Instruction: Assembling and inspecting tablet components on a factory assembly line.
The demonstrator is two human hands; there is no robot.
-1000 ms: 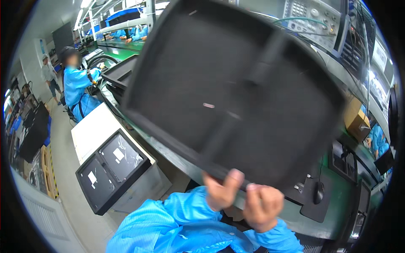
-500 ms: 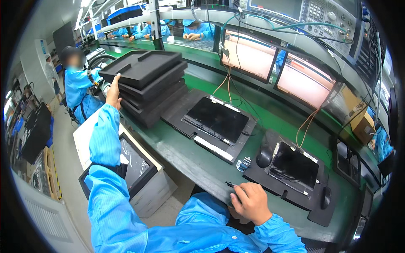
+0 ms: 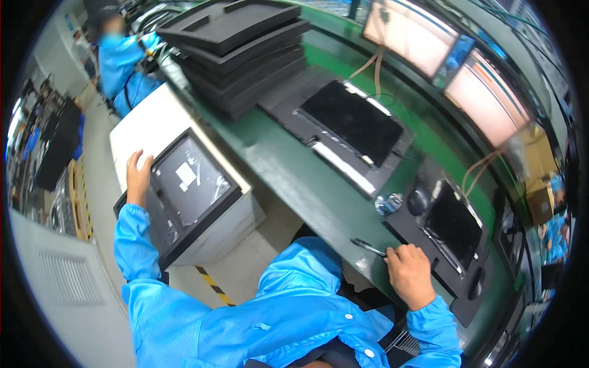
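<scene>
At the left, my left hand (image 3: 138, 178) is empty, its fingers apart, at the edge of a black foam tray (image 3: 211, 211). A dark flat panel (image 3: 197, 165) under clear film lies in that tray, with a small white label on it. My right hand (image 3: 410, 273) rests at the front edge of the green bench, fingers curled round the end of a dark pen (image 3: 366, 246) that points left. Just beyond it, a black foam board (image 3: 399, 226) carries a bare screen (image 3: 453, 224) with a dark, blank face.
Black foam trays (image 3: 239, 67) are stacked on the bench. Another screen (image 3: 353, 122) lies on foam beside them. Two lit monitors (image 3: 410, 30) stand behind, with cables hanging. A white box (image 3: 236, 227) supports the foam tray. A co-worker in blue (image 3: 123, 67) sits at far left.
My left hand has left the stacked trays and come down to the tray on the white box. More of the pen shows at my right hand. The view has tilted downward.
</scene>
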